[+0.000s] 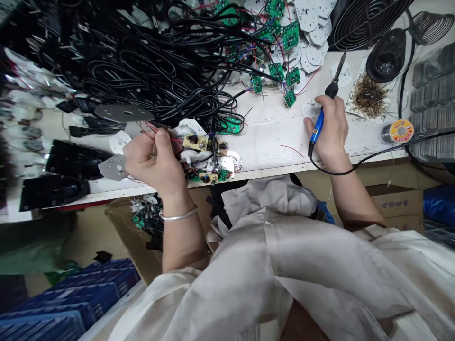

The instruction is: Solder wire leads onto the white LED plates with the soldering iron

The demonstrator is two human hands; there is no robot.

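My left hand (152,161) is closed in a pinch on thin red wires that lead to a small tan circuit board (195,142) at the bench's front edge. More small boards (209,177) with wires lie just right of that hand. A silver bangle sits on the left wrist. My right hand (330,130) is closed around a blue-handled soldering iron (325,106), its tip raised away from me over the white bench top (270,142). The iron's black cord loops off the bench to the right.
A big tangle of black cables (159,61) fills the back left. Green circuit boards (280,42) and white discs are heaped at the back centre. A fan (366,19), an iron stand (387,57), a solder spool (401,130) and brown crumbs (368,97) lie right. Cardboard boxes stand below.
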